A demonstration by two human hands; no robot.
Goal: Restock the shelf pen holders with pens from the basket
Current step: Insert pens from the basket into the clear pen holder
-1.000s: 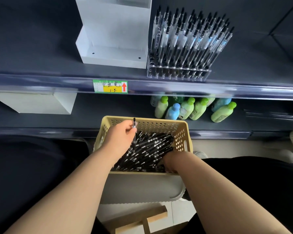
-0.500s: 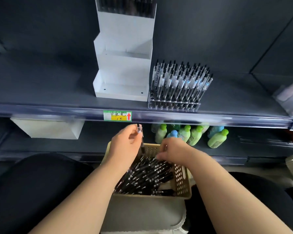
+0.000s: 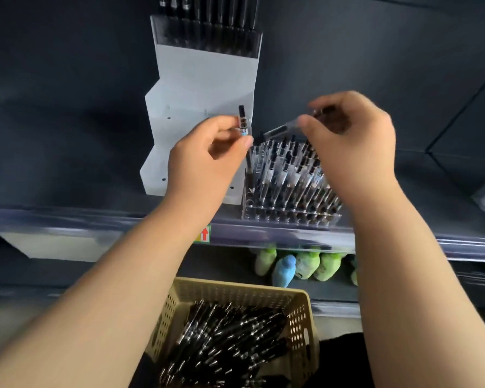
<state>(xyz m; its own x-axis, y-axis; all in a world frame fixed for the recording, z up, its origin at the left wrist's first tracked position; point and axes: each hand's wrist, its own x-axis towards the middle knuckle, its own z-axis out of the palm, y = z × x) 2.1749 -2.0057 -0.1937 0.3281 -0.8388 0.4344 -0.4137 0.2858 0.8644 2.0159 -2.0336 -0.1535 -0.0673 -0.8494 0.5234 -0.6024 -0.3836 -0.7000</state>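
Observation:
My left hand (image 3: 207, 158) grips a black-and-clear pen (image 3: 242, 121) upright, its tip down at the left edge of the clear pen holder (image 3: 289, 217) on the shelf. Above that holder my right hand (image 3: 350, 141) pinches a second pen (image 3: 280, 130), which lies nearly level and points left. The holder is packed with several upright pens (image 3: 289, 169). A beige perforated basket (image 3: 235, 292) full of black pens (image 3: 227, 340) sits below between my arms.
A white tiered display stand (image 3: 205, 85) stands left of the holder, with dark pens in its top tier. The shelf's front rail (image 3: 291, 236) carries a price tag with a red arrow. Green and blue bottles (image 3: 294, 266) stand on the lower shelf.
Both hands rose from the basket to the shelf, each carrying a pen. The right hand picked its pen out of the basket. The view tilted upward.

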